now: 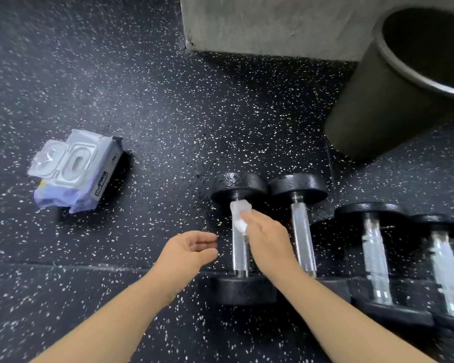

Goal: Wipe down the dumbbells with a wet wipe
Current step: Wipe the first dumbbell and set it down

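R hand (pixel 266 239) pinches the wet wipe (pixel 238 214) against the chrome bar of the leftmost dumbbell (pixel 240 254), near its far head, prob. to rub down its length. L hand (pixel 188 251) hovers just beside, fingers loosely curled on nothing (ready to steady it, I'd guess). Wipes pack (pixel 76 174) lies lid-open at left; three other dumbbells (pixel 302 231) line up on the right.

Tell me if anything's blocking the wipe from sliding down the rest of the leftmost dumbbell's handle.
Nothing visible does. The right hand holds the wet wipe at the far end of the leftmost dumbbell handle; the chrome below it is bare. The left hand hovers beside it, not touching.
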`<action>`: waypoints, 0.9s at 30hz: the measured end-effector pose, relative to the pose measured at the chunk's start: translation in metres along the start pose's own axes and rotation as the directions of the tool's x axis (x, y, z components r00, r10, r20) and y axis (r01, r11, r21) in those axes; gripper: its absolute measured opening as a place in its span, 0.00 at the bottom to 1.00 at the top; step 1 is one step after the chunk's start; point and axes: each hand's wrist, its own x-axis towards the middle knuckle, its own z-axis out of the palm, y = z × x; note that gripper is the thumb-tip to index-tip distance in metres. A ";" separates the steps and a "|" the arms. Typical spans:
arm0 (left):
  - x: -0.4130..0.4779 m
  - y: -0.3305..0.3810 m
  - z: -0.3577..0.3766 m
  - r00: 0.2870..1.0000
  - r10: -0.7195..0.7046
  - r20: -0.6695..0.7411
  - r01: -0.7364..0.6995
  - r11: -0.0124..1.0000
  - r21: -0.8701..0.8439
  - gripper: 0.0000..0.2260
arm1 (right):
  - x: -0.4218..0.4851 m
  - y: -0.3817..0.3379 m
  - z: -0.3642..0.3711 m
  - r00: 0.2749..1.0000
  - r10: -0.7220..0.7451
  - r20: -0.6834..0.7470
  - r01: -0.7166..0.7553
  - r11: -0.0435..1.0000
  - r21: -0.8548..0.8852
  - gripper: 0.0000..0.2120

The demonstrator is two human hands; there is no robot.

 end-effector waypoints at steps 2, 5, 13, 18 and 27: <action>0.000 -0.002 0.001 1.000 -0.013 0.016 0.013 1.000 -0.010 0.10 | 0.006 0.003 -0.002 0.995 0.052 -0.082 -0.045 0.995 0.088 0.10; -0.001 -0.004 0.001 0.999 -0.031 0.026 0.032 0.999 -0.014 0.10 | 0.019 0.002 0.000 0.987 0.085 -0.138 -0.087 0.996 -0.008 0.08; -0.006 -0.012 0.003 0.983 -0.090 0.161 0.090 0.996 0.008 0.10 | -0.019 0.015 0.003 0.999 0.028 0.028 -0.020 0.968 -0.252 0.15; -0.004 -0.011 0.002 0.979 -0.084 0.188 0.083 0.996 0.008 0.10 | -0.006 0.001 0.011 0.996 0.007 -0.091 -0.025 0.979 -0.202 0.12; -0.006 -0.008 -0.004 0.976 -0.042 0.212 0.034 0.999 0.040 0.17 | -0.008 0.000 0.015 0.989 -0.150 -0.006 0.144 0.957 -0.250 0.12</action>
